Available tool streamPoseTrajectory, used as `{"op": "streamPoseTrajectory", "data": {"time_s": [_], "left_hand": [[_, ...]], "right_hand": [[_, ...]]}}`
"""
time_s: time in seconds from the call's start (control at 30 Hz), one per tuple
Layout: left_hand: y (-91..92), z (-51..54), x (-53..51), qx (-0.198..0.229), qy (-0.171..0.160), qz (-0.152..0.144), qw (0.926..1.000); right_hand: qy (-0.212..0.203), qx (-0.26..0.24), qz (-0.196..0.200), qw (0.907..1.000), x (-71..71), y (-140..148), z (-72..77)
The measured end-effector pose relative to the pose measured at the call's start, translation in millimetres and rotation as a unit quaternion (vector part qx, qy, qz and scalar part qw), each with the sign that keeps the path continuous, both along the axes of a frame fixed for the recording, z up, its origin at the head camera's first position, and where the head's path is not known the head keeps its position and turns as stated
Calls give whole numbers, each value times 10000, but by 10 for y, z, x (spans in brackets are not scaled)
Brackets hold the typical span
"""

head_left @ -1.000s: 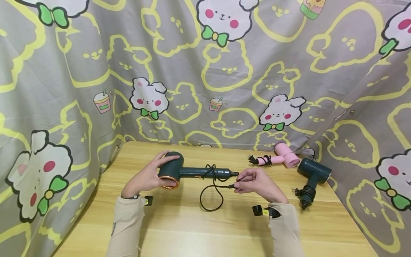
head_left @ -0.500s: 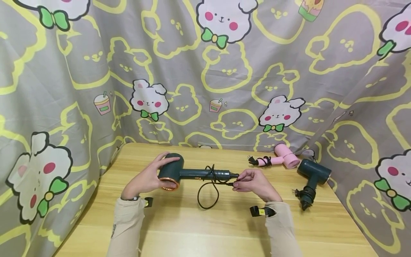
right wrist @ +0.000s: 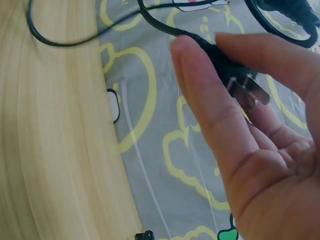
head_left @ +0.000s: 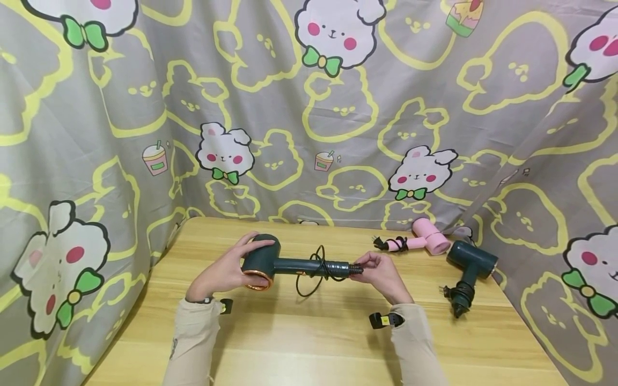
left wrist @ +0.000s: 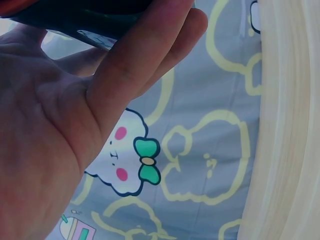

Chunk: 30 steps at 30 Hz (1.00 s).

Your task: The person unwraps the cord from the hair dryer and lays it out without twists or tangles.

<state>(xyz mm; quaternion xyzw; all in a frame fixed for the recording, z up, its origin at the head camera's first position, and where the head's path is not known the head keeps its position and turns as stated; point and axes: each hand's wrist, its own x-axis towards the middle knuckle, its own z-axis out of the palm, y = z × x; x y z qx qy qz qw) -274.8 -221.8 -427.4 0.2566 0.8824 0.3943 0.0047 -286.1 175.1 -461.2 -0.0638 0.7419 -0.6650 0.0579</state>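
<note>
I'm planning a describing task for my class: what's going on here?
A person's left grip holds the head of a dark green, hammer-shaped hair dryer; the right grip pinches a black two-pin plug, which is in no socket. A thin black cord loops around the dryer's handle. A pink hair dryer and a second dark green dryer lie on the pale wood-grain table.
</note>
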Motion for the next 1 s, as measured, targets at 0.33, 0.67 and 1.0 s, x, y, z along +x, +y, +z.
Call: {"op": "streamPoseTrajectory", "data": {"time_s": [0.33, 0.67, 1.0], "left_hand": [[29, -11, -8, -27, -117, -107, 9999], [37, -13, -12, -41, -178, -131, 9997], [40, -13, -10, -109, -208, -83, 9997]], "right_hand": [[441, -191, -666, 9966, -7, -15, 33], [712, -900, -484, 9922, 44, -4, 104], [1115, -1283, -459, 9844, 127, -46, 254]]}}
